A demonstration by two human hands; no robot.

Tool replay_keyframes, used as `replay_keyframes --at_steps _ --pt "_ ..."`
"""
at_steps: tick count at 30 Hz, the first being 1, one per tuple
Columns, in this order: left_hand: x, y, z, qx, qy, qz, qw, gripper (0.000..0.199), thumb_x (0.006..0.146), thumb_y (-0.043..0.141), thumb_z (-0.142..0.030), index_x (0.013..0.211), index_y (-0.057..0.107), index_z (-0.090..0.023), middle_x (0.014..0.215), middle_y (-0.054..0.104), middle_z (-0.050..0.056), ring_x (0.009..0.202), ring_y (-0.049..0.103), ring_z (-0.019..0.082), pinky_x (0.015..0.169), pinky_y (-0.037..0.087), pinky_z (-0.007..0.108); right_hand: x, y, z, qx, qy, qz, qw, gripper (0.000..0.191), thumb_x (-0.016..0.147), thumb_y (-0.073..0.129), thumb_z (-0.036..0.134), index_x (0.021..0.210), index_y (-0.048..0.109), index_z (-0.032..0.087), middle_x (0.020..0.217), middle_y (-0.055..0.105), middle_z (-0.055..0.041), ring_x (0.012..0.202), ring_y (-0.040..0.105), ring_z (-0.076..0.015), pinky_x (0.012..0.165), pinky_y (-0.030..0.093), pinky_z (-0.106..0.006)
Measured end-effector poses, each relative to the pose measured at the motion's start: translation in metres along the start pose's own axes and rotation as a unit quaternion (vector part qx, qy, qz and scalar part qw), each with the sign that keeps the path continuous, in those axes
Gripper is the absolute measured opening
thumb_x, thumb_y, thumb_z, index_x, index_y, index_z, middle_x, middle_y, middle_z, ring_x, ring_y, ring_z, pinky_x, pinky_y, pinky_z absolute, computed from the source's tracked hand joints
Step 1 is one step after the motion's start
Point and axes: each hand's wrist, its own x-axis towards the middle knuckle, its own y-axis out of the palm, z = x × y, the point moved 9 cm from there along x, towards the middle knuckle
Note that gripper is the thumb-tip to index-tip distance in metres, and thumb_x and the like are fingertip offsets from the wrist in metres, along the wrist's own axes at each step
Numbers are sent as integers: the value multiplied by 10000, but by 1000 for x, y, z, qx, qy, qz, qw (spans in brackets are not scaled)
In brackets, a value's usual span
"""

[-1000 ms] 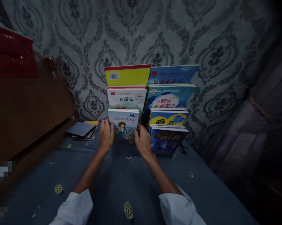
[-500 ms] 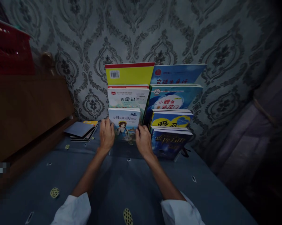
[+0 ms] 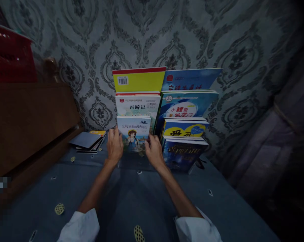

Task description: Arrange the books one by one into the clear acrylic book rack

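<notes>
A small book (image 3: 133,136) with a girl in a straw hat on its cover stands upright between my hands. My left hand (image 3: 114,146) grips its left edge, and my right hand (image 3: 155,152) has its fingers curled at the right edge. Directly behind it rise a white-covered book (image 3: 137,107) and a taller yellow book (image 3: 139,80) with a red top strip. Close to my right hand stands a column of books: a dark blue book (image 3: 183,154) in front, then a yellow-and-blue one (image 3: 184,129), a light blue one (image 3: 191,106) and a blue one (image 3: 193,79) at the back.
Several books lie in a low stack (image 3: 87,140) at the left, beside a brown wooden headboard (image 3: 33,124). Patterned wallpaper (image 3: 98,50) covers the wall behind. A dark blue patterned sheet (image 3: 131,201) lies underneath, and a pale curtain (image 3: 268,144) hangs at the right.
Both hands stay at the sides of the small book, which has barely moved. My right hand's fingers have shifted slightly left, across the edge of the cover.
</notes>
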Motion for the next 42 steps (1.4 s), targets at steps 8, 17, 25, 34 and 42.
replay_keyframes --at_steps 8,17,25,34,42 --pt "-1 -4 -4 -44 15 -30 998 490 972 372 -185 1462 382 -156 1207 573 170 1163 547 302 998 449 464 -1 1 0 -2 -8 -8 1000 395 869 440 174 1232 594 156 998 582 -135 908 592 -297 843 522 -466" --pt "-3 -8 -17 20 47 -7 999 588 992 328 -184 1563 198 -135 1260 576 202 1174 543 315 999 445 464 0 0 0 -8 -7 10 1000 386 877 431 174 1225 593 132 1007 578 -145 951 594 -297 878 516 -462" --pt "-1 -8 -20 76 60 -2 995 595 981 323 -160 1564 216 -109 1057 599 160 1006 566 285 879 476 385 0 2 0 -8 -8 8 1000 389 863 431 172 1212 593 117 972 575 -141 907 596 -293 844 524 -456" --pt "-3 -6 -22 152 76 -1 985 644 971 354 -129 1574 130 -88 1034 594 146 961 574 271 795 488 341 -1 2 1 -2 -12 6 1000 364 856 434 163 1183 591 130 970 566 -122 899 591 -269 839 528 -427" --pt "-2 -8 -22 133 69 12 989 624 979 363 -147 1564 151 -107 1091 602 154 1040 585 278 882 496 370 3 -1 1 -6 -12 23 1000 373 861 442 174 1195 605 137 1005 605 -136 908 612 -276 847 528 -432"
